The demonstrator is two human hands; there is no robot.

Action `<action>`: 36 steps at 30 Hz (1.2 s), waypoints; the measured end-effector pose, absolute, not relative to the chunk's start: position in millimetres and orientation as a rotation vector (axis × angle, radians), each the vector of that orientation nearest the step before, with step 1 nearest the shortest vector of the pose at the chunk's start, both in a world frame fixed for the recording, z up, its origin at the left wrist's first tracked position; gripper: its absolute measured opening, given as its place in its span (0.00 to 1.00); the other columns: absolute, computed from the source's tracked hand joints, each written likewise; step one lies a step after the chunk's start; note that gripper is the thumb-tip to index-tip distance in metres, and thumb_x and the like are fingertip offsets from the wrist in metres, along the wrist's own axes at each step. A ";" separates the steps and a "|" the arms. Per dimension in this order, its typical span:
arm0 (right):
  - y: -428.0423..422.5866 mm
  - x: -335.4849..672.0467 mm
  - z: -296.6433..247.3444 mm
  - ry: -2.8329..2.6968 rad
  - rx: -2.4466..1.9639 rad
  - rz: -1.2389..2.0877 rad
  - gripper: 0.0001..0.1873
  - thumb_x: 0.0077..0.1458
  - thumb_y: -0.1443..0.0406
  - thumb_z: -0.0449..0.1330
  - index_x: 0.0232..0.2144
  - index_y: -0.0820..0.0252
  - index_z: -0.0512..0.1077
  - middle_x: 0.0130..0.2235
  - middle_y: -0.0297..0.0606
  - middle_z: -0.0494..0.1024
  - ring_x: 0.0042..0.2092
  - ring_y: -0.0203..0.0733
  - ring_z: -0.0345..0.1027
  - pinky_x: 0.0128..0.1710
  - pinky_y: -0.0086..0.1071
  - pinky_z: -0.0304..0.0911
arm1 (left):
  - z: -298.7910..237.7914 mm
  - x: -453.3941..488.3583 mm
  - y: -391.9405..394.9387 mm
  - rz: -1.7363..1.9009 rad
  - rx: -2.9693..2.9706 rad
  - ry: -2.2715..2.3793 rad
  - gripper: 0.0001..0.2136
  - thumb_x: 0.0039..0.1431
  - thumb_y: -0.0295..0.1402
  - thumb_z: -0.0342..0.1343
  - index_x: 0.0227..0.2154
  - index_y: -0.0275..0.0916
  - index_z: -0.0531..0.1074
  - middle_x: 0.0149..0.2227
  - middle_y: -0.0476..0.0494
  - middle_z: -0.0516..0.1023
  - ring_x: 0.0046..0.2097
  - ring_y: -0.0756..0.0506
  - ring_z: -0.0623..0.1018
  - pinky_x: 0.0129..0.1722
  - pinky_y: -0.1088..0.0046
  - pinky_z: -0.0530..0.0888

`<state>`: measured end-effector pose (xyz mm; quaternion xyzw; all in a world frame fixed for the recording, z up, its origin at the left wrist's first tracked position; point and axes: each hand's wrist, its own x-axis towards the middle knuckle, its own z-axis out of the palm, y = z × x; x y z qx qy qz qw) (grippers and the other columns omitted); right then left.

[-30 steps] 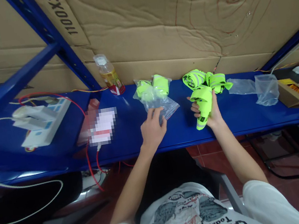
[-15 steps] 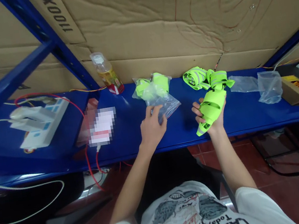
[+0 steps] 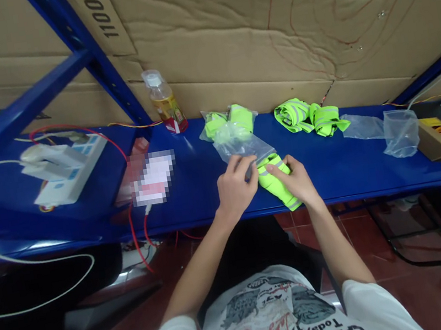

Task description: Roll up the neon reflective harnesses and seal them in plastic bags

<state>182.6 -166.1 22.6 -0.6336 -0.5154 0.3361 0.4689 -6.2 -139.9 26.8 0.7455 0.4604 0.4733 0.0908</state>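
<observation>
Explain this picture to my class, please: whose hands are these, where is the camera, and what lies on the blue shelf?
The camera sits on a person's head, looking down at their own two bare hands. The left hand pinches the edge of a clear plastic bag. The right hand grips a folded neon-green band beside the bag's mouth. On the blue shelf lie a filled bag of green bands, two loose bands, empty bags, a drink bottle and a white power strip.
</observation>
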 end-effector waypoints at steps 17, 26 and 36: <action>-164.0 184.0 13.7 -1.018 -1.317 0.977 0.25 0.52 0.46 0.73 0.41 0.60 0.80 0.38 0.40 0.84 0.36 0.43 0.74 0.34 0.34 0.69 | 16.6 -10.3 -152.6 1.208 2.578 0.880 0.18 0.75 0.34 0.53 0.63 0.52 0.75 0.54 0.42 0.75 0.45 0.48 0.81 0.44 0.72 0.80; -160.4 160.6 15.6 -0.875 -1.259 0.816 0.24 0.54 0.45 0.71 0.39 0.57 0.76 0.37 0.39 0.82 0.40 0.45 0.76 0.41 0.37 0.74 | -5.0 15.9 -166.8 1.532 1.661 0.861 0.35 0.66 0.44 0.66 0.70 0.46 0.56 0.68 0.30 0.68 0.64 0.38 0.78 0.60 0.62 0.82; -157.0 148.6 2.0 -0.924 -1.189 0.676 0.20 0.66 0.48 0.60 0.53 0.46 0.60 0.52 0.38 0.72 0.49 0.42 0.72 0.52 0.36 0.72 | -15.9 28.2 -153.8 1.570 1.530 0.901 0.19 0.69 0.43 0.63 0.59 0.43 0.79 0.66 0.35 0.75 0.65 0.37 0.79 0.58 0.62 0.84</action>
